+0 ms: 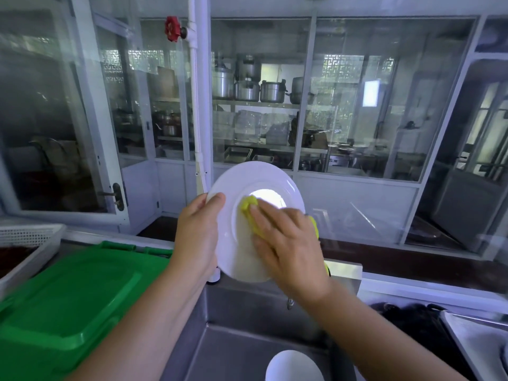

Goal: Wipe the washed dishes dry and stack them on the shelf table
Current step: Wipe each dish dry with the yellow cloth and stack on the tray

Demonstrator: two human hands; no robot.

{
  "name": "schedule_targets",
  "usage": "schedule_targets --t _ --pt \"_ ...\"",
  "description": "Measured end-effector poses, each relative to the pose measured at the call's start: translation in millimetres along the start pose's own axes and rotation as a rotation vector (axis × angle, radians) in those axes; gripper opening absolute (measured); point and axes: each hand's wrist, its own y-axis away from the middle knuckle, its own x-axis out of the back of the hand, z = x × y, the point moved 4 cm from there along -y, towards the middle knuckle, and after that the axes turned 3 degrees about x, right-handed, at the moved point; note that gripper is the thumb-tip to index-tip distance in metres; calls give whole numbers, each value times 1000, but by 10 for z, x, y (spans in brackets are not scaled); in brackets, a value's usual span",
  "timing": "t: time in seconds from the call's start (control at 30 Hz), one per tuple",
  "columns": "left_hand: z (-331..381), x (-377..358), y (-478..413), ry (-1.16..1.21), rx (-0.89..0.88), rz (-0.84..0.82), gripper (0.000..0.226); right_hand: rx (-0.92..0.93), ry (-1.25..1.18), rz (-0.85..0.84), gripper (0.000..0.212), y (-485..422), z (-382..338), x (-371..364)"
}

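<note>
White rounded dish [294, 367] sits at the bottom edge, inside the stainless steel sink [247, 312], directly under the work. It probably waits its turn.

Risks, judged from here:
- The round white ceramic plate [255, 182] is held in the air, tilted, above the sink, by one rim only. If it is wet and slick, the wiping push could slide it out of the grip, and it would fall onto the steel basin or the dish below and chip.
- Pressure lands near the centre while the support is at the left edge, so the plate could twist in the hand.
- Only the front face is being wiped. The back may stay damp if it is skipped before stacking.

Hands:
- Left hand [196, 237] grips the plate's left rim, with the thumb lying over the front face. The fingers are behind the plate, out of sight.
- Right hand [286, 243] has its fingers stretched flat, pressing a crumpled yellow cloth [248, 204] against the plate's face, with cloth poking out on both sides. Whether the thumb pinches the cloth, I cannot tell.

Green plastic bin lid [68, 292] lies left of the sink. The shelf table cannot be picked out in this view.
</note>
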Motion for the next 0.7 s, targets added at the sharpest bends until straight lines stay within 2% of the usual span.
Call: schedule_targets --t 0.13,0.33,0.43,0.57,0.63,0.7 --pt "33 109 -30 -28 -8 18 14 80 25 -39 44 373 -38 -30" --pt "-43 36 17 -38 10 -34 30 -148 24 40 42 111 297 23" --pt "-44 -14 35 -21 5 -30 28 -47 -10 56 40 14 99 15" --pt "-30 17 49 1 -16 -28 26 176 -143 -48 41 225 -131 -20" --pt "-13 70 48 12 -33 -32 26 175 -150 -66 40 283 8 41" --pt "-17 135 27 16 -39 -34 24 73 -140 6 45 250 215 145"
